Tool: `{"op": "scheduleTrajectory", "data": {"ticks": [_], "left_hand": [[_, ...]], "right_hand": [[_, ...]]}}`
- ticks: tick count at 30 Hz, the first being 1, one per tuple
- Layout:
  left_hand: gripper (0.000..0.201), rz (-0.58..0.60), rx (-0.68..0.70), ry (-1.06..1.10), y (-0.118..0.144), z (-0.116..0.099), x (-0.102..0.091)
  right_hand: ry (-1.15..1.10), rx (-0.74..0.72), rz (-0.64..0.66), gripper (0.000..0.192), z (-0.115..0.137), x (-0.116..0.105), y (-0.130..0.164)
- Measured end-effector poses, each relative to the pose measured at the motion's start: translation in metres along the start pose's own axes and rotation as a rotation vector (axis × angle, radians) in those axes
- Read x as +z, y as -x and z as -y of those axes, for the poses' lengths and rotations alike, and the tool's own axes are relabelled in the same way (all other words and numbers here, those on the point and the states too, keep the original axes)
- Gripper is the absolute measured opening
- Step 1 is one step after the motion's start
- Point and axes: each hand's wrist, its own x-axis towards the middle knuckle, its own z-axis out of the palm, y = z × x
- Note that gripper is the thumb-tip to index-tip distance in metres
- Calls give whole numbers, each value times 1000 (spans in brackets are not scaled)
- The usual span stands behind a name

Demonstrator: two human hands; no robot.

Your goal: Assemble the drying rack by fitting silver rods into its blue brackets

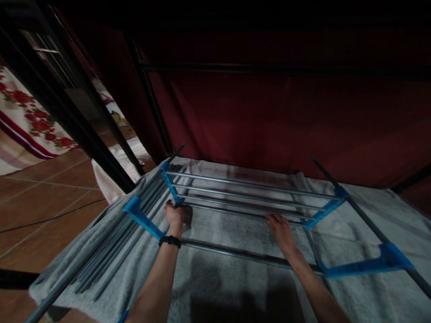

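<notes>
A metal rack (242,254) with blue plastic brackets lies on a grey blanket (229,287). Several thin rods (235,194) run across between a left blue bracket (171,185) and a right blue bracket (326,212). My left hand (174,216), with a black wristband, is closed at the lower end of the left bracket, where the lowest rod meets it; my palm partly hides the grip. Farther right, my right hand (280,228) has its fingers curled over the lowest rod, short of the right bracket.
Several loose grey rods (111,251) lie along the left side of the blanket. Black bed-frame posts (101,157) stand at left. A dark red curtain (235,121) hangs behind. Tiled floor (50,197) and a flowered cloth (33,116) are at far left.
</notes>
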Motion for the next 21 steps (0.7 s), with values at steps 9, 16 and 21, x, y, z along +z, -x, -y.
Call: {"op": "scheduleTrajectory", "data": {"ticks": [9,16,21], "left_hand": [[36,-13,-42,-27,2,2,8],[33,-28,-27,-20,3,1,12],[31,4,7,-17,1,4,16]], "right_hand": [[-21,-7,-36,35,-5,4,2],[-26,-18,-22,38,-10,-4,9],[10,-32,-20,38,-12,-5,11]]}}
